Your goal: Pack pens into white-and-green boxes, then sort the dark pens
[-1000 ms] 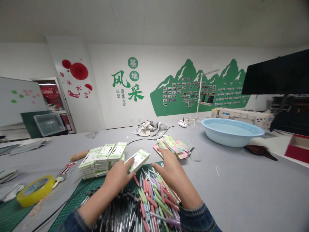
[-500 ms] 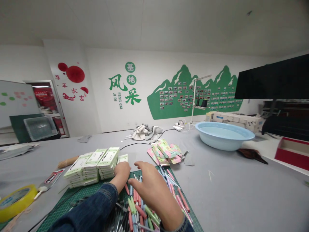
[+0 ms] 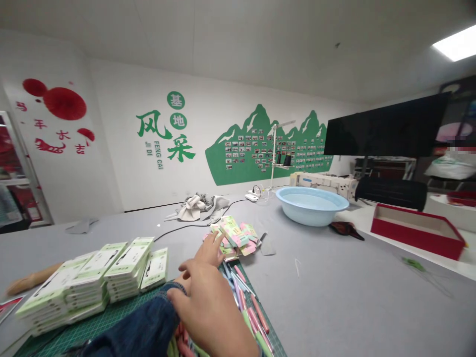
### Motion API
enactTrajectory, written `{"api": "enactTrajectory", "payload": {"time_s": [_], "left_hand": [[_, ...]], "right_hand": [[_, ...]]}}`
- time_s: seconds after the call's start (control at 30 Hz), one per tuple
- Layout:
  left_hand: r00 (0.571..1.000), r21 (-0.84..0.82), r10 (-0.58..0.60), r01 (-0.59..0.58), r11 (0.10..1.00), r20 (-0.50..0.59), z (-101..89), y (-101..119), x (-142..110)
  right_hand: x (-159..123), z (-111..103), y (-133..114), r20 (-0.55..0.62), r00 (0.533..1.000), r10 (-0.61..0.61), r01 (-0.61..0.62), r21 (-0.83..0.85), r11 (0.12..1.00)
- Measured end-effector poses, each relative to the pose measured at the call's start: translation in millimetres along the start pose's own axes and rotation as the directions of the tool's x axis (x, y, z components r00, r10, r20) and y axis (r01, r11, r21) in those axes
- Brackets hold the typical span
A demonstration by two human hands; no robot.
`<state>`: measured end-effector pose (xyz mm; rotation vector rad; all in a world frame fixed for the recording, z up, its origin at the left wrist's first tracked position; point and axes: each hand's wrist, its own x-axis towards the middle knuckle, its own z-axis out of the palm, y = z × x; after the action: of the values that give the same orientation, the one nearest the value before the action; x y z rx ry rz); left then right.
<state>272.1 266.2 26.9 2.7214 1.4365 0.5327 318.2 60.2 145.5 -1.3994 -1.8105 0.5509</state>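
Note:
My left hand (image 3: 207, 254) reaches forward to a loose pile of small pink, yellow and green cartons (image 3: 232, 233). Its fingers are stretched out and touch or nearly touch the pile's left side; I cannot tell which. My right hand (image 3: 213, 302) is nearer to me, partly covering the left wrist. Thumb and fingers are apart, with nothing between them. Below and beside it, pink, blue and green pens (image 3: 259, 313) lie on a green cutting mat (image 3: 136, 300), many hidden by my hands. Left of my left sleeve stand white and green boxes (image 3: 128, 258) in several stacks.
A light blue basin (image 3: 311, 208) sits behind to the right, beside a sewing machine (image 3: 327, 184). Crumpled grey cloth (image 3: 203, 207) and a black cable (image 3: 182, 227) lie farther back. A red open box (image 3: 414, 230) is at right. A wooden object (image 3: 33, 278) lies left.
My left hand has moved from beside the white and green boxes to the coloured cartons, its fingers now stretched out. My right hand stays open nearby. The view has turned right.

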Motion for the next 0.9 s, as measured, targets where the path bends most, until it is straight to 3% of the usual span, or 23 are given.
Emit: {"api": "enactTrajectory", "payload": {"time_s": [0.1,0.27,0.43,0.63,0.77,0.83,0.9], "left_hand": [[0.997,0.017,0.075,-0.075,0.997,-0.032,11.5,23,18],[0.990,0.025,0.134,-0.133,0.991,-0.039,24.1,48,35],[0.988,-0.043,0.149,-0.151,0.988,-0.038,11.4,50,28],[0.989,-0.225,0.018,-0.051,0.973,-0.145,-48.3,15,-10],[0.931,-0.375,-0.197,0.073,0.924,-0.306,-101.5,-22,-49],[0.872,-0.554,-0.345,0.105,0.826,-0.348,-126.8,-36,-75],[0.807,-0.808,-0.514,0.081,0.584,-0.291,-148.1,-45,-105]], "right_hand": [[4,0,4,-0.082,0.996,0.039,-0.036,0.045,0.998],[6,1,5,-0.096,0.994,0.061,-0.054,0.076,0.996],[5,0,3,-0.085,0.994,0.076,-0.069,0.081,0.994],[5,0,4,-0.097,0.995,0.031,-0.025,0.064,0.998],[12,1,11,-0.126,0.991,0.047,-0.045,0.017,0.999],[15,3,13,-0.172,0.983,0.060,-0.066,-0.030,0.997],[16,7,12,-0.250,0.967,0.055,-0.078,-0.081,0.994]]}}
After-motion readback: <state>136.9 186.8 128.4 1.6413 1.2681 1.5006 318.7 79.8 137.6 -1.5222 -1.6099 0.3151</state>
